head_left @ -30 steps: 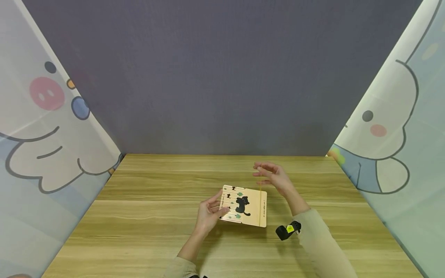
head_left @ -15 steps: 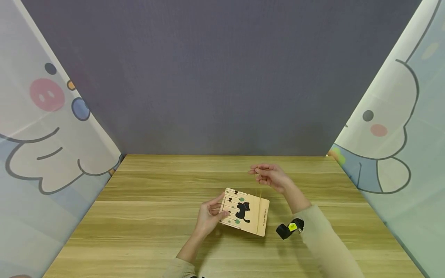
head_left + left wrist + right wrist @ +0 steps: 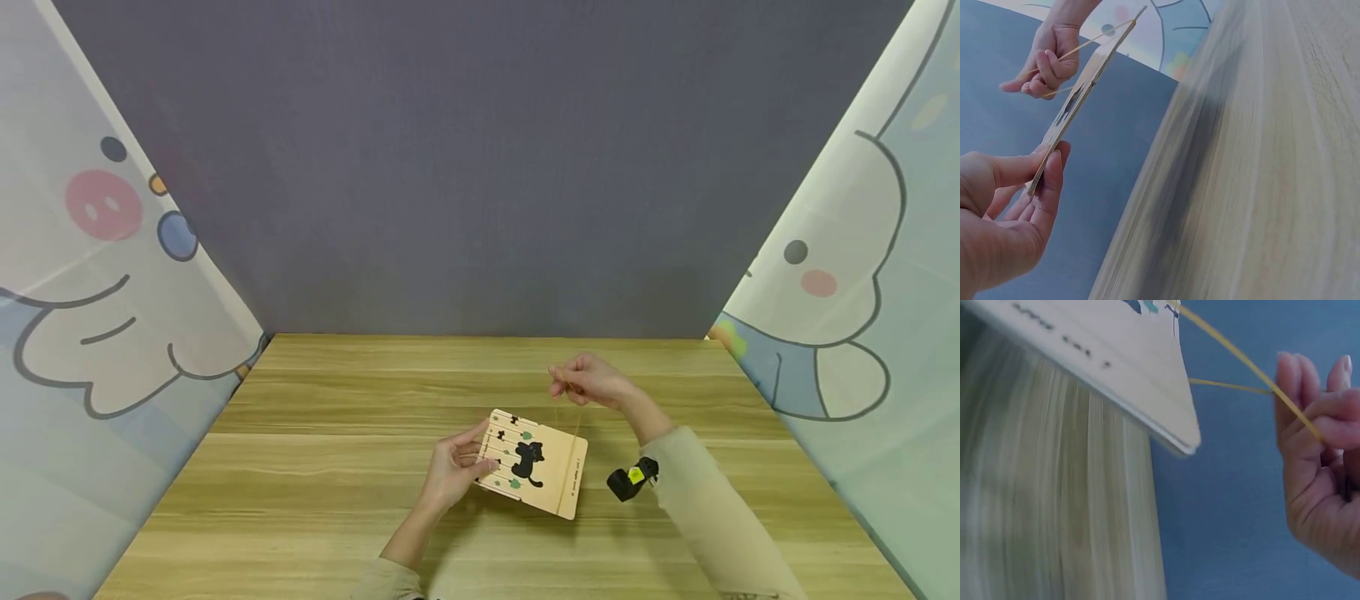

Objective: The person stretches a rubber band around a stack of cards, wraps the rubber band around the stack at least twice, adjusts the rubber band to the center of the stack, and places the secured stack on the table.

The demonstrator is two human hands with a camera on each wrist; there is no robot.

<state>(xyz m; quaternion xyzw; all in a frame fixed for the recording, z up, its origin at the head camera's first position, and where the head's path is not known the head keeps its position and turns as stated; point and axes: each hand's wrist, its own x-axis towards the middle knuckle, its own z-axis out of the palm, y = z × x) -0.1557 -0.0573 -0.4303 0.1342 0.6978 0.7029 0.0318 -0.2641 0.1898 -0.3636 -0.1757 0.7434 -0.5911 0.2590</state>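
Observation:
A thin cream booklet (image 3: 551, 467), printed with a black cat and green leaves, is held tilted above the table. My left hand (image 3: 447, 475) pinches its left edge, thumb on the printed face and fingers behind, as the left wrist view shows. Around the booklet's right part runs a yellow rubber band (image 3: 1235, 351). Beyond the far edge of the booklet, my right hand (image 3: 592, 381) holds the band with curled fingers and pulls it out taut. In the right wrist view two strands stretch from the booklet (image 3: 1141, 381) to those fingers.
Underneath is a wood-grain table (image 3: 337, 467). A dark grey panel (image 3: 480, 167) stands along its back edge, and cartoon-printed curtains (image 3: 97, 333) flank it. A black wrist camera (image 3: 632, 479) sticks out from the right sleeve.
The booklet has turned clockwise and shifted slightly right and toward me. My right hand's fingers have curled in around the rubber band, still pulling it off the booklet's far edge.

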